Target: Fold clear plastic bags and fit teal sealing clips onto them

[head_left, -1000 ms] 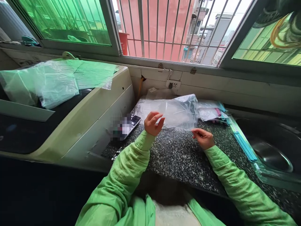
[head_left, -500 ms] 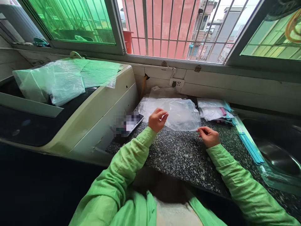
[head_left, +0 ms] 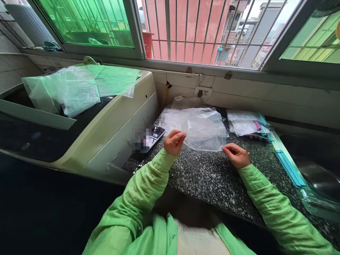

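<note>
- Head view: the clear plastic bag (head_left: 205, 129) is just above the speckled counter (head_left: 207, 173), between the phone (head_left: 152, 136) and a pile of packets (head_left: 245, 125).
- The left hand (head_left: 174, 141) pinches the bag's near left edge with its fingertips; the right hand (head_left: 236, 155) pinches the near right corner.
- The bag looks very light, thin and limp, probably slippery, and it could tear easily.
- I think the best hold is at the edges or corners, with two hands apart.
</note>
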`<state>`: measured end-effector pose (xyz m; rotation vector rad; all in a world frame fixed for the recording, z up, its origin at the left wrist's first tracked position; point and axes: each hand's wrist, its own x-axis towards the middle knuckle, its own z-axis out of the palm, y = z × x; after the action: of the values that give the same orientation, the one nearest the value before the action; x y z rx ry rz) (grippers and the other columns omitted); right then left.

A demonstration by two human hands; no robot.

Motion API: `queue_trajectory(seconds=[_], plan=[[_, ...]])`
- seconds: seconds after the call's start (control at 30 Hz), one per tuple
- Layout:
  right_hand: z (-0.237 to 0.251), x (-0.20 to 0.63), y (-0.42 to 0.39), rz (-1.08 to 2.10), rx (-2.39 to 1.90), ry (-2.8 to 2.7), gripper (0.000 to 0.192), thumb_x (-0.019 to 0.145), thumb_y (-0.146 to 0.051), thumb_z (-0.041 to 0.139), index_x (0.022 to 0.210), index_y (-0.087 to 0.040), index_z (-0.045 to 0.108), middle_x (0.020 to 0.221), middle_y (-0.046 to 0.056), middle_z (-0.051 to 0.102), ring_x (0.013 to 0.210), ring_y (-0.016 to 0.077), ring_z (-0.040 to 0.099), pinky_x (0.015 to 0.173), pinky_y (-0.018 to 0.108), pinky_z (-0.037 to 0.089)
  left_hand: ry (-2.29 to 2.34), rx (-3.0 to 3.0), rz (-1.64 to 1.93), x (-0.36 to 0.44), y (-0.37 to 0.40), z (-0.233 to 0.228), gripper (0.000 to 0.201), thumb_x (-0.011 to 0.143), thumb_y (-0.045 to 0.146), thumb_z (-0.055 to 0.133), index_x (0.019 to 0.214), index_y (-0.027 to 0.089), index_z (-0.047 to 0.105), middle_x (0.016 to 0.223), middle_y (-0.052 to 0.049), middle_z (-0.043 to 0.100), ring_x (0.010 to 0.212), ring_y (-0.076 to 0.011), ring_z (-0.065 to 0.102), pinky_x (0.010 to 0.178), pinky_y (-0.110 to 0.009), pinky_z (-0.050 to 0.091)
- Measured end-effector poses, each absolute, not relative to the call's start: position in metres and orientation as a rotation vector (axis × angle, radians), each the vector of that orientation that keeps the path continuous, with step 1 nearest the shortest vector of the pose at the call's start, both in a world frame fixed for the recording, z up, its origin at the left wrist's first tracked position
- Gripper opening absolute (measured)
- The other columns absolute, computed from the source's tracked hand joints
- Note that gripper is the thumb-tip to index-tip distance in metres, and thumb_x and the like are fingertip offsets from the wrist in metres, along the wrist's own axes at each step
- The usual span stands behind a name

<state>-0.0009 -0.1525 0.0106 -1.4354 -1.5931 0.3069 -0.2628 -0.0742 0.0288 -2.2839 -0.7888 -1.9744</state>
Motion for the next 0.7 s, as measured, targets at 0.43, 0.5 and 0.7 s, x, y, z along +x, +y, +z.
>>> queue_trajectory(seconds=[0.43, 0.5, 0.7], plan=[[0.04, -0.011, -0.147, 0.643, -1.278, -1.03, 0.029, 0.058, -0.047, 0.065, 0.06, -0.018, 0.061, 0.054, -0.001, 0.056, 0.045, 0.0075, 0.042, 0.044, 0.021, 0.034, -0.543, -2.393, -1.984, -0.266, -0.098, 0.032, 0.014, 0.074, 0.009, 0.052, 0.084, 0.017, 0.057, 0.071, -0.001, 0.056, 0.064, -0.007, 0.053, 0.056, -0.017, 0.047], [0.041, -0.01, -0.15, 0.634, -1.303, -1.06, 0.03, 0.059, -0.047, 0.065, 0.059, -0.018, 0.061, 0.053, -0.001, 0.055, 0.046, 0.0076, 0.042, 0.044, 0.022, 0.034, -0.538, -2.401, -1.983, -0.266, -0.099, 0.033, 0.014, 0.073, 0.009, 0.052, 0.084, 0.017, 0.056, 0.071, -0.001, 0.055, 0.062, -0.0066, 0.052, 0.054, -0.016, 0.046], [0.043, -0.007, -0.165, 0.686, -1.393, -1.261, 0.039, 0.065, -0.054, 0.058, 0.055, -0.016, 0.061, 0.051, 0.0, 0.055, 0.047, 0.0079, 0.042, 0.046, 0.021, 0.034, -0.564, -2.315, -2.031, -0.268, -0.098, 0.033, 0.018, 0.072, 0.006, 0.053, 0.085, 0.017, 0.056, 0.072, -0.001, 0.055, 0.064, -0.007, 0.052, 0.057, -0.018, 0.046]])
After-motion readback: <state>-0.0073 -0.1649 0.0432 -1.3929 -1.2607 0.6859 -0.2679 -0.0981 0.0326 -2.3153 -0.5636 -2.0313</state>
